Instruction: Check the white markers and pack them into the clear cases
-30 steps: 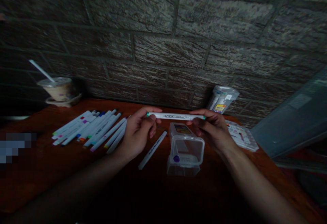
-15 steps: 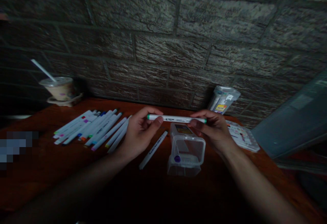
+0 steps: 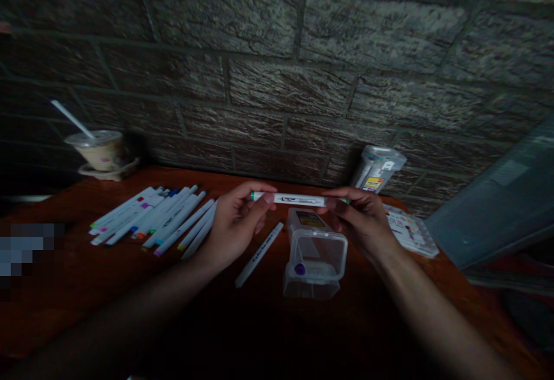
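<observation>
A white marker with green ends is held level above the reddish table. My left hand pinches its left end between thumb and fingers. My right hand grips its right end, fingers curled over it. Below the marker lies a clear plastic case on its side, with a purple-capped marker inside. One loose white marker lies slanted on the table between my left hand and the case.
Several white markers with coloured caps lie fanned out at the left. A lidded cup with a straw stands at the back left. A second clear marker case leans on the brick wall. A sticker sheet lies at the right.
The marker and both hands stay nearly in place. My right hand's fingers now cover more of the marker's right green end.
</observation>
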A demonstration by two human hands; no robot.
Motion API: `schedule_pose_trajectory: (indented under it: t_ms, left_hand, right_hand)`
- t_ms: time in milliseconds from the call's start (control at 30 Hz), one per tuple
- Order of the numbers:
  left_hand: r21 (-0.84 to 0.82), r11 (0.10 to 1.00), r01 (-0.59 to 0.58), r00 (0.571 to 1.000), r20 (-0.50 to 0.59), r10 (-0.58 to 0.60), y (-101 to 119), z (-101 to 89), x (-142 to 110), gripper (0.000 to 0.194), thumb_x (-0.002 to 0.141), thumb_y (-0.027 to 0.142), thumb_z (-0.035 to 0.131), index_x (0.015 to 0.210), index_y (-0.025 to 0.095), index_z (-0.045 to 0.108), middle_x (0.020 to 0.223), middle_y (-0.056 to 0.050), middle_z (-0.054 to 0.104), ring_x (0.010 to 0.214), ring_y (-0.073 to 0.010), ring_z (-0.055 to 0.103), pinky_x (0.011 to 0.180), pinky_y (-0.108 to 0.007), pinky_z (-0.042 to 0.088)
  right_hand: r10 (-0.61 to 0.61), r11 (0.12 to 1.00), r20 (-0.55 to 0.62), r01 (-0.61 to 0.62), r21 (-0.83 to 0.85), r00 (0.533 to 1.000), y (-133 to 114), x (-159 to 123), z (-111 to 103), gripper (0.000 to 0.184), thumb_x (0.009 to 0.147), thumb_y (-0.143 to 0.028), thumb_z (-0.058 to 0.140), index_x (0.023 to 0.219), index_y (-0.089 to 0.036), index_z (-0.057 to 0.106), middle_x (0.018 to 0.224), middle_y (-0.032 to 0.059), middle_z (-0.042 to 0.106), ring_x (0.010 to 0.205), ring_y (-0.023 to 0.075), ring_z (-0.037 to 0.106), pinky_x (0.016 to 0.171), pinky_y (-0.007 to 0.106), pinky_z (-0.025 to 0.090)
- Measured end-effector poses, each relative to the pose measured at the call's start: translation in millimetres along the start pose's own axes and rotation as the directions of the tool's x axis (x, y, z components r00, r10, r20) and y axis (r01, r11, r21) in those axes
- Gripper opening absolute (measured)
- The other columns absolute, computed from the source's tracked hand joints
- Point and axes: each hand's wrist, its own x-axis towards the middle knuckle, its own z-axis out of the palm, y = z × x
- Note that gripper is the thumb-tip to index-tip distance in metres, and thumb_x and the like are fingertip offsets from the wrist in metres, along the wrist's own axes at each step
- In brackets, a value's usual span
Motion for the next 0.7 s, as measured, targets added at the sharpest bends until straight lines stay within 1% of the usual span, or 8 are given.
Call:
schedule_pose_trajectory:
  t_ms: [67, 133, 233, 367, 433, 500, 567, 700]
  left_hand:
    - [0.042, 0.999, -0.007, 1.000, -0.002, 0.007, -0.1, -0.2, 0.1, 0.019, 0.091, 0.035, 0.076, 0.101, 0.019, 0.073, 0.065, 0.002, 0.064, 0.042, -0.0067, 0.046, 0.037, -0.018, 0.034]
    - [0.111, 0.993, -0.037, 0.999, -0.008, 0.038, 0.0, -0.2, 0.4, 0.017, 0.090, 0.033, 0.077, 0.098, 0.019, 0.074, 0.061, 0.004, 0.060, 0.042, -0.0064, 0.046, 0.038, -0.018, 0.034]
    - [0.160, 0.985, -0.069, 0.997, -0.016, 0.072, 0.5, 0.1, 0.7, 0.016, 0.088, 0.031, 0.079, 0.095, 0.018, 0.074, 0.063, 0.003, 0.062, 0.042, -0.0060, 0.047, 0.037, -0.018, 0.034]
    - [0.084, 0.996, -0.012, 1.000, -0.018, 0.013, 0.5, 0.2, 0.5, 0.019, 0.089, 0.034, 0.078, 0.097, 0.018, 0.073, 0.058, 0.004, 0.060, 0.040, -0.0065, 0.045, 0.036, -0.018, 0.032]
    - [0.033, 0.999, 0.009, 1.000, -0.013, -0.009, 0.2, 0.0, 0.7, 0.019, 0.090, 0.035, 0.077, 0.099, 0.019, 0.073, 0.064, 0.002, 0.065, 0.041, -0.0064, 0.046, 0.036, -0.018, 0.034]
    - [-0.011, 1.000, 0.013, 1.000, -0.012, -0.014, -0.1, -0.1, 1.3, 0.019, 0.090, 0.034, 0.076, 0.099, 0.018, 0.073, 0.070, -0.001, 0.070, 0.042, -0.0062, 0.047, 0.037, -0.018, 0.036]
    - [-0.043, 0.999, 0.011, 1.000, -0.012, -0.012, -0.5, -0.3, 2.2, 0.018, 0.090, 0.034, 0.076, 0.099, 0.018, 0.074, 0.073, -0.001, 0.071, 0.042, -0.0061, 0.048, 0.038, -0.018, 0.038]
    - [-0.034, 0.999, 0.009, 1.000, -0.005, -0.009, -1.6, -0.9, 3.4, 0.018, 0.092, 0.035, 0.074, 0.101, 0.019, 0.074, 0.073, -0.001, 0.072, 0.043, -0.0062, 0.048, 0.038, -0.018, 0.038]
  right_hand:
    - [-0.014, 1.000, -0.004, 0.014, -0.026, 1.000, 1.5, 0.6, -0.3, 0.014, 0.077, -0.029, 0.088, 0.090, -0.025, 0.085, 0.071, 0.0029, 0.080, 0.042, 0.0085, 0.051, 0.042, 0.024, 0.038]
    - [-0.031, 0.998, -0.007, 0.031, -0.051, 0.999, 3.3, 1.1, -0.5, 0.013, 0.075, -0.028, 0.090, 0.087, -0.025, 0.084, 0.067, 0.0015, 0.078, 0.041, 0.0081, 0.050, 0.040, 0.023, 0.036]
    - [-0.047, 0.997, 0.004, 0.048, -0.057, 0.999, 5.0, 1.5, -0.9, 0.011, 0.077, -0.026, 0.089, 0.087, -0.025, 0.084, 0.068, 0.0007, 0.078, 0.042, 0.0079, 0.051, 0.040, 0.022, 0.037]
    - [-0.048, 0.998, 0.024, 0.049, -0.044, 0.999, 4.7, 1.2, -1.4, 0.010, 0.080, -0.028, 0.087, 0.090, -0.026, 0.085, 0.072, 0.0012, 0.080, 0.043, 0.0078, 0.052, 0.041, 0.022, 0.039]
    - [-0.041, 0.999, 0.019, 0.042, -0.033, 0.999, 3.7, 1.0, -1.6, 0.010, 0.080, -0.029, 0.088, 0.090, -0.026, 0.085, 0.073, 0.0016, 0.081, 0.043, 0.0073, 0.052, 0.042, 0.022, 0.040]
    - [-0.030, 0.999, 0.018, 0.030, -0.024, 0.999, 2.7, 0.9, -1.8, 0.011, 0.080, -0.031, 0.087, 0.091, -0.026, 0.085, 0.073, 0.0021, 0.081, 0.043, 0.0068, 0.052, 0.043, 0.021, 0.042]
    - [-0.021, 1.000, 0.020, 0.021, -0.017, 1.000, 1.8, 1.0, -2.1, 0.013, 0.081, -0.032, 0.086, 0.093, -0.026, 0.086, 0.074, 0.0026, 0.081, 0.043, 0.0070, 0.052, 0.044, 0.021, 0.044]
    - [-0.024, 1.000, 0.009, 0.024, -0.018, 1.000, 1.5, 2.1, -1.7, 0.014, 0.079, -0.032, 0.087, 0.092, -0.027, 0.086, 0.072, 0.0027, 0.081, 0.042, 0.0073, 0.052, 0.042, 0.021, 0.044]
